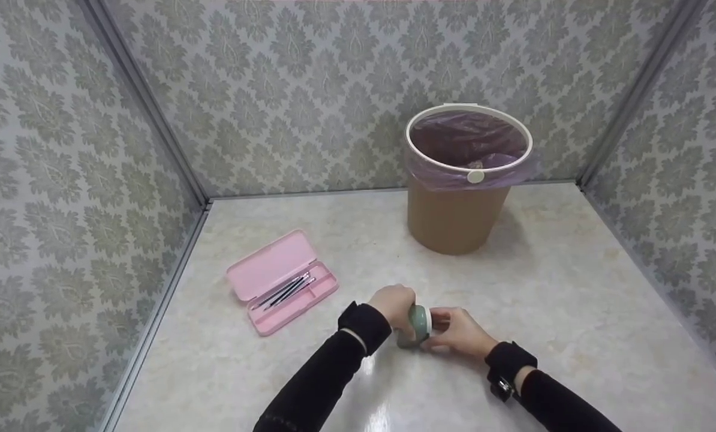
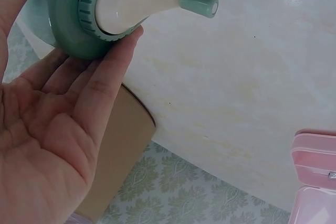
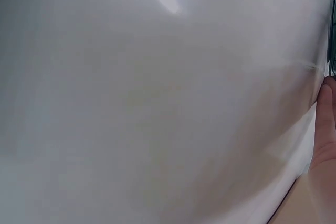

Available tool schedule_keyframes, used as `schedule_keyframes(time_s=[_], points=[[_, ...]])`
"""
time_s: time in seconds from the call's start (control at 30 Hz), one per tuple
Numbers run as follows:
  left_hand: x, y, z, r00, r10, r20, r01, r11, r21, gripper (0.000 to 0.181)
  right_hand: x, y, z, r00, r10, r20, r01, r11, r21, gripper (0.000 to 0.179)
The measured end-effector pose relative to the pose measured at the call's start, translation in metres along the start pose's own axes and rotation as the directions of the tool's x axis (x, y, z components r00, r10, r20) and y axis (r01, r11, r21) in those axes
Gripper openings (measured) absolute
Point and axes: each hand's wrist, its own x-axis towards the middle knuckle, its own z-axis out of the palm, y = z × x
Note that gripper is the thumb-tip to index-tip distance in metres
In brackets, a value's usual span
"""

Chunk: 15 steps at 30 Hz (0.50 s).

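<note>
A green pencil sharpener [image 1: 419, 325] with a white end is held just over or on the table between both hands; I cannot tell whether it touches. My left hand [image 1: 393, 309] grips its green body. In the left wrist view, that hand [image 2: 63, 124] curls around the sharpener [image 2: 73, 24], and a cream crank handle [image 2: 136, 2] with a green knob [image 2: 199, 3] sticks out. My right hand [image 1: 459, 333] has its thumb and fingers around the white end. The right wrist view shows only part of this hand [image 3: 325, 135] at the right edge, beside a dark green sliver.
A pink pencil case [image 1: 277, 267] lies open to the left, with several pencils [image 1: 287, 291] inside. At the back right stands a brown bin [image 1: 454, 219] with a white rim and a purple liner. Patterned panels enclose the pale table [image 1: 574, 288] on three sides.
</note>
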Motion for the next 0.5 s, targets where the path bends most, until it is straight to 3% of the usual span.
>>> schedule_keyframes(time_s=[0.17, 0.5], points=[[0.0008, 0.0010, -0.0010, 1.000, 0.002, 0.000, -0.002, 1.000, -0.016, 0.036, 0.0031, -0.0004, 0.0006, 1.000, -0.012, 0.015, 0.012, 1.000, -0.006, 0.050], [-0.0034, 0.0031, -0.0036, 0.999, -0.028, 0.019, 0.028, 1.000, -0.004, 0.035, 0.0039, -0.0003, 0.0030, 1.000, -0.017, 0.016, 0.017, 1.000, 0.001, 0.055]])
